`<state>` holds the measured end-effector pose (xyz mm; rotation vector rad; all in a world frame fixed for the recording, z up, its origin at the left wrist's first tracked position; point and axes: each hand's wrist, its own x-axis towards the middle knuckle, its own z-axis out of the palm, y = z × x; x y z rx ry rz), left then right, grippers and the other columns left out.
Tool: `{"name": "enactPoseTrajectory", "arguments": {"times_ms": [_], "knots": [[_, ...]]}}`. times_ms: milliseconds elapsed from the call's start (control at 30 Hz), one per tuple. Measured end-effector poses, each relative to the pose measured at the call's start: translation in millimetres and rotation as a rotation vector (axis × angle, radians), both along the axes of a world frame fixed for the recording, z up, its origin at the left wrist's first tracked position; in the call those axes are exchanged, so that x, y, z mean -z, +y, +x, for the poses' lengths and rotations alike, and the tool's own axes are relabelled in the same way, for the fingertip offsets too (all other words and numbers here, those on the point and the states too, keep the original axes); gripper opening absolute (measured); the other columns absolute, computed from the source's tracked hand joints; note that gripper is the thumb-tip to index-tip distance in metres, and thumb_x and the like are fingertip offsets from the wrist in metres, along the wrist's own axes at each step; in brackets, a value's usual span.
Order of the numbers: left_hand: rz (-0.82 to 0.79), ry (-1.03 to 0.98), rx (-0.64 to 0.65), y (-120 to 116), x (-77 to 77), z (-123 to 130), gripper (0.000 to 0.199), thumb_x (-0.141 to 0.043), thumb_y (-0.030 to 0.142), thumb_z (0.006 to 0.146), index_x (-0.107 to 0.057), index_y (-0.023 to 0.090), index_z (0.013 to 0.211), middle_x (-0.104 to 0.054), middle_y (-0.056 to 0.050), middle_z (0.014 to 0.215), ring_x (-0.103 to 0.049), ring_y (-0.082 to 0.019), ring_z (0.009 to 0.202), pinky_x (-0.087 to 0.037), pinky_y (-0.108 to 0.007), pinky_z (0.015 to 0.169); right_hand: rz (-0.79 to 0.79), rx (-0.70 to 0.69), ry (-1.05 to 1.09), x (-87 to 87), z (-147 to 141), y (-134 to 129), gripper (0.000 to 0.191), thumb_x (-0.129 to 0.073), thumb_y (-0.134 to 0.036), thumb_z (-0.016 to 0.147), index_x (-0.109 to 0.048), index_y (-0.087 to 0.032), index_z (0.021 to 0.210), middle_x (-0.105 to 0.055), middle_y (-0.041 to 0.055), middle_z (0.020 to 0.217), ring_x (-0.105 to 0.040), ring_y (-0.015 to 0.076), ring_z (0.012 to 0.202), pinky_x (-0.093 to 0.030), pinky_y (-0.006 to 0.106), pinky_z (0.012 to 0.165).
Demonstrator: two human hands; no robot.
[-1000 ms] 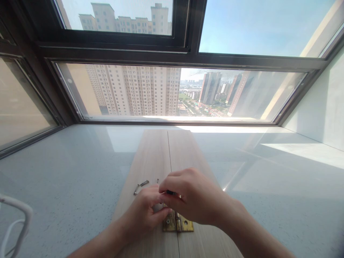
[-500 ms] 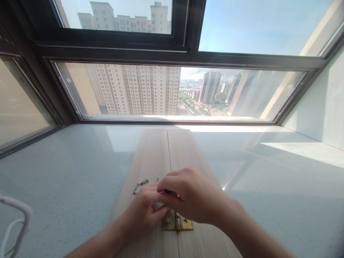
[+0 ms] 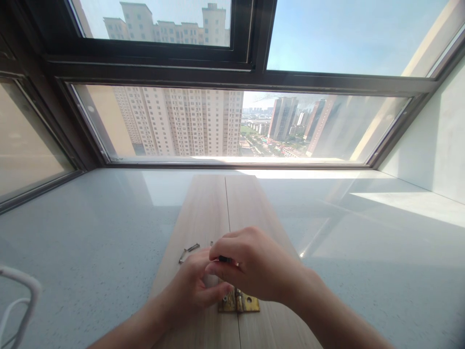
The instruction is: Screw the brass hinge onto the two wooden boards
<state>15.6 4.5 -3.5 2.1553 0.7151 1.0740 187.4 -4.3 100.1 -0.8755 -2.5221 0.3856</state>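
My right hand (image 3: 250, 264) is closed around a black-handled screwdriver (image 3: 224, 259). Only a short black part shows between its thumb and fingers; the tip is hidden. Beneath and to the left, my left hand (image 3: 194, 281) has its thumb stretched out over the edge of a worn brass hinge (image 3: 249, 303). Its other fingertips are hidden behind my right hand. The hinge straddles the seam between two light wooden boards (image 3: 243, 203). A screw head sits in its left leaf, and an open hole shows in the right leaf.
Several loose screws (image 3: 193, 247) lie on the left board beyond my left hand. The boards rest on a pale speckled sill (image 3: 109, 232) below a dark-framed window (image 3: 232, 167). At the lower left is a white curved tube (image 3: 31, 286).
My left thumb has straightened and shifted right over the hinge, widening its gap from the fingers. My right hand has moved slightly left, still holding the screwdriver.
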Motion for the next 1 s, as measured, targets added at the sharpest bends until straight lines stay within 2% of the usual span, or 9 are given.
{"name": "enactPoseTrajectory", "arguments": {"times_ms": [100, 233, 367, 533, 700, 800, 900, 1000], "knots": [[-0.018, -0.014, 0.025, 1, 1.2, 0, 0.01, -0.058, 0.015, 0.08, -0.067, 0.016, 0.078, -0.067, -0.002, 0.077, -0.063, -0.017, 0.075, -0.048, -0.026, 0.07, 0.003, 0.008, -0.013, -0.5, -1, -2, 0.012, -0.066, -0.017, 0.085, -0.068, -0.014, 0.073, -0.058, -0.0014, 0.064, -0.05, 0.0115, 0.059, -0.035, 0.023, 0.055], [-0.008, -0.015, 0.0, 0, 2.7, 0, 0.014, -0.055, 0.009, 0.078, -0.065, 0.015, 0.071, -0.067, -0.002, 0.075, -0.063, -0.016, 0.074, -0.046, -0.024, 0.067, -0.048, -0.005, -0.026, -5.9, 1, -6, 0.007, -0.065, -0.02, 0.083, -0.07, -0.014, 0.083, -0.063, 0.001, 0.071, -0.054, 0.0137, 0.063, -0.036, 0.024, 0.057], [-0.018, 0.004, 0.039, -2, 0.7, 0, 0.014, -0.054, 0.007, 0.076, -0.064, 0.016, 0.069, -0.068, -0.003, 0.079, -0.063, -0.017, 0.078, -0.046, -0.025, 0.07, -0.123, -0.093, -0.033, -11.2, 5, -8, 0.025, -0.06, -0.008, 0.075, -0.069, -0.015, 0.098, -0.067, 0.0015, 0.077, -0.057, 0.0142, 0.067, -0.039, 0.023, 0.06], [0.016, 0.016, 0.051, -2, -4.5, 2, 0.012, -0.054, 0.008, 0.076, -0.062, 0.017, 0.071, -0.063, -0.001, 0.072, -0.06, -0.016, 0.073, -0.045, -0.026, 0.071, -0.092, 0.015, -0.055, -8.7, 5, -6, 0.005, -0.064, -0.015, 0.08, -0.067, -0.015, 0.083, -0.063, 0.0008, 0.067, -0.052, 0.0135, 0.061, -0.035, 0.023, 0.056], [0.085, 0.003, 0.046, -1, -5.9, 3, 0.02, -0.051, 0.014, 0.082, -0.055, 0.017, 0.062, -0.061, -0.001, 0.065, -0.056, -0.014, 0.065, -0.043, -0.025, 0.065, -0.092, 0.099, -0.074, -5.5, 5, -4, 0.015, -0.074, -0.027, 0.077, -0.064, -0.016, 0.077, -0.062, -0.0002, 0.067, -0.051, 0.0127, 0.06, -0.03, 0.023, 0.052], [0.061, 0.008, 0.059, 0, -4.9, 3, 0.023, -0.047, 0.014, 0.083, -0.058, 0.017, 0.064, -0.064, -0.002, 0.067, -0.058, -0.016, 0.067, -0.044, -0.026, 0.066, -0.091, 0.06, -0.038, -3.8, 6, -3, 0.014, -0.072, -0.027, 0.077, -0.065, -0.016, 0.082, -0.064, 0.0004, 0.071, -0.053, 0.0132, 0.062, -0.033, 0.023, 0.055], [-0.007, 0.017, 0.073, 0, -4.0, 2, 0.02, -0.05, 0.012, 0.08, -0.065, 0.017, 0.068, -0.065, -0.003, 0.067, -0.062, -0.02, 0.078, -0.047, -0.028, 0.071, -0.101, -0.037, 0.013, -2.2, 8, -4, 0.013, -0.066, -0.018, 0.076, -0.067, -0.017, 0.089, -0.066, 0.0009, 0.076, -0.056, 0.0136, 0.065, -0.037, 0.024, 0.059], [-0.019, 0.021, 0.078, 0, -5.0, 2, 0.018, -0.053, 0.012, 0.08, -0.067, 0.017, 0.07, -0.066, -0.004, 0.069, -0.063, -0.022, 0.082, -0.047, -0.029, 0.074, -0.121, -0.041, 0.035, -1.3, 8, -3, 0.012, -0.063, -0.013, 0.073, -0.066, -0.016, 0.084, -0.065, 0.0006, 0.074, -0.056, 0.0129, 0.063, -0.037, 0.023, 0.058]]}}
